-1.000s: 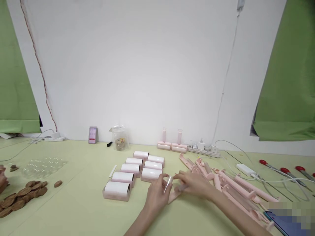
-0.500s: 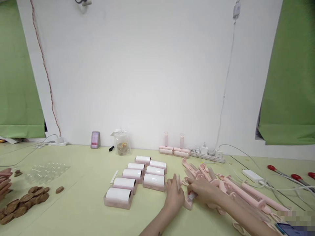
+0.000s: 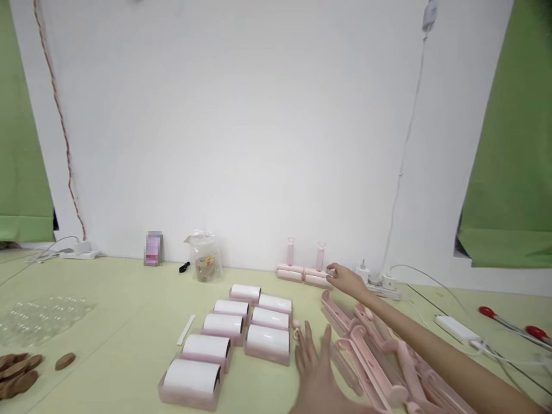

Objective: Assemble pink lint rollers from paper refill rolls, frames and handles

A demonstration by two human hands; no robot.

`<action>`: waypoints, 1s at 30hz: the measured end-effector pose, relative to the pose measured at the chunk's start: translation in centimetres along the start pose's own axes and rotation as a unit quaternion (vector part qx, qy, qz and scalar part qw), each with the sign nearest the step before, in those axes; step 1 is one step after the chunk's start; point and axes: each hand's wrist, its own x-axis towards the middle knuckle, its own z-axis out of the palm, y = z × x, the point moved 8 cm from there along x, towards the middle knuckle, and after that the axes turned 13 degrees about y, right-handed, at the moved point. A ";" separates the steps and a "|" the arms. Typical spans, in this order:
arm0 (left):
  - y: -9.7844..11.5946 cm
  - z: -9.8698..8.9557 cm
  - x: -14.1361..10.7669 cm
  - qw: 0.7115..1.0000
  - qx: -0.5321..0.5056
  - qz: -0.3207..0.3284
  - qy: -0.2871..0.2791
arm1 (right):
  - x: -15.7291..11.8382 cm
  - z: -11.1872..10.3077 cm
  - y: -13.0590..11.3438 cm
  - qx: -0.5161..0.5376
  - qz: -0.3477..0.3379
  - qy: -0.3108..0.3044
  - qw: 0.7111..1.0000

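My left hand [image 3: 317,365] is low over the table with its fingers spread, holding nothing. Just beyond its fingertips lies a small pink ring piece [image 3: 296,330]. Reaching to the back, my right hand [image 3: 345,280] has its fingers drawn together at the right end of a pink lint roller [image 3: 318,278]. Whatever may be between those fingers is too small to make out. A second lint roller [image 3: 290,272] stands beside the first against the wall. White rolls in clear pinkish cases [image 3: 267,342] form two rows left of my left hand. Pink roller handles [image 3: 364,353] lie piled under my right arm.
A power strip [image 3: 386,290] with plugs and cables runs along the wall. Red-handled tools [image 3: 487,311] and a white adapter [image 3: 457,330] are at right. Brown discs [image 3: 19,368], a clear bubbled sheet [image 3: 47,316] and a bagged tub [image 3: 206,259] are at left.
My right hand has left the handle pile and moved back to the wall-side lint rollers. My left hand has opened out and come nearer. The view has shifted slightly.
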 end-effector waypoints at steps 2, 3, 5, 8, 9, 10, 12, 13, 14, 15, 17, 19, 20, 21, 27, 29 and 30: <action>-0.6 2.1 0.2 0.999 0.019 -0.012 -0.031 | 2.5 1.6 0.7 0.002 0.064 0.000 0.998; -0.9 3.1 0.5 0.999 0.022 -0.016 -0.045 | 3.4 2.4 0.9 0.006 0.090 0.000 0.996; -1.3 4.5 1.5 0.998 0.014 -0.011 -0.056 | 4.6 3.7 1.3 0.016 0.125 0.002 0.992; -1.9 4.8 3.3 0.999 -0.008 -0.001 -0.041 | 5.3 4.8 1.6 0.035 0.148 0.009 0.988; -2.1 4.4 3.8 0.999 -0.012 -0.003 -0.033 | 5.3 5.0 1.6 0.041 0.149 0.013 0.988; -2.3 4.0 4.1 0.999 -0.012 -0.002 -0.030 | 5.3 4.9 1.6 0.047 0.150 0.021 0.987; -2.1 3.3 4.4 0.999 -0.013 0.017 -0.045 | 5.1 4.1 1.6 0.058 0.150 0.044 0.986; -1.7 3.0 4.5 0.998 -0.014 0.036 -0.059 | 4.9 3.3 1.6 0.063 0.149 0.059 0.985; -1.2 2.8 4.5 0.996 -0.014 0.059 -0.068 | 4.6 2.4 1.6 0.069 0.147 0.076 0.984; -0.7 2.5 4.5 0.994 -0.011 0.080 -0.072 | 4.3 1.3 1.6 0.076 0.143 0.093 0.982; 0.0 2.2 4.9 0.993 0.004 0.098 -0.071 | 3.5 -1.2 1.4 0.090 0.134 0.130 0.978; 0.5 2.2 5.5 0.993 0.015 0.095 -0.075 | 2.4 -3.9 1.1 0.109 0.124 0.166 0.972; 0.8 2.2 5.8 0.992 0.014 0.096 -0.079 | 1.6 -5.2 1.0 0.120 0.119 0.183 0.968; 1.1 2.1 6.0 0.992 0.010 0.101 -0.076 | 0.7 -6.4 0.8 0.133 0.114 0.199 0.964; 1.3 -2.0 2.7 0.995 -0.038 0.094 0.010 | -7.0 -10.1 -1.1 0.209 0.060 0.206 0.954; 0.5 -3.5 0.1 0.993 -0.096 0.065 0.008 | -10.1 -9.8 -1.9 0.221 0.050 0.185 0.956; 0.2 -4.1 -1.2 0.989 -0.137 0.053 -0.005 | -11.6 -9.4 -2.4 0.226 0.048 0.173 0.958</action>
